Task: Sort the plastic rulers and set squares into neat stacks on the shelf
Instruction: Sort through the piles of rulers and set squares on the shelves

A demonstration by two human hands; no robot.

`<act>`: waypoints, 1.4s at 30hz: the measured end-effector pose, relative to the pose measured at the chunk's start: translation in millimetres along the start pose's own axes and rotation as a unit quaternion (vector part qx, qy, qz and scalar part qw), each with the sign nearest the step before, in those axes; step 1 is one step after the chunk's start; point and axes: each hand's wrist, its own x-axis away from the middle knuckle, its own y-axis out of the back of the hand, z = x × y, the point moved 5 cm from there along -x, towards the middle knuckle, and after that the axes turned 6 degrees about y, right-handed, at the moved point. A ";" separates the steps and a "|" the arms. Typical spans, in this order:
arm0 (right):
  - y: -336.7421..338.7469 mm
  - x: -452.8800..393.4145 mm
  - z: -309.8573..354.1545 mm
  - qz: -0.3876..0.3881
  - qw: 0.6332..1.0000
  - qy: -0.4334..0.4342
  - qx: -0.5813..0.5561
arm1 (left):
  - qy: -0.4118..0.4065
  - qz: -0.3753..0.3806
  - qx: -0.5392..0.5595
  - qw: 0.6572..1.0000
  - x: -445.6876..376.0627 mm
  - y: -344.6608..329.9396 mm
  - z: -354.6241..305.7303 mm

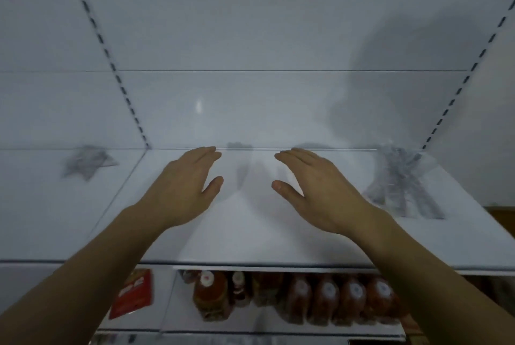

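Two flat hands (181, 188) (315, 191) above shelf (250, 233)

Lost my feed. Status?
Left hand, right hand open, holding nothing. Clear ruler pile far right, smaller pile left. Nothing in between.

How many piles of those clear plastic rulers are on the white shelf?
2. One small pile lies far left; a bigger pile lies right, beyond the right hand. The blur hides how many pieces each holds.
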 end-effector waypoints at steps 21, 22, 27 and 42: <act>-176.2 -222.5 597.7 0.138 0.889 0.428 -0.086 | 0.400 -0.085 -0.086 0.908 362.4 200.9 500.5; -184.5 -229.4 619.5 0.148 0.880 0.442 -0.087 | 0.415 -0.086 -0.089 0.901 374.1 204.8 513.0; -217.2 -276.5 708.2 0.178 0.851 0.487 -0.083 | 0.468 -0.098 -0.095 0.873 402.9 223.4 579.5; -302.0 -492.5 885.4 0.201 0.826 0.521 -0.069 | 0.506 -0.097 -0.098 0.852 374.4 272.0 824.7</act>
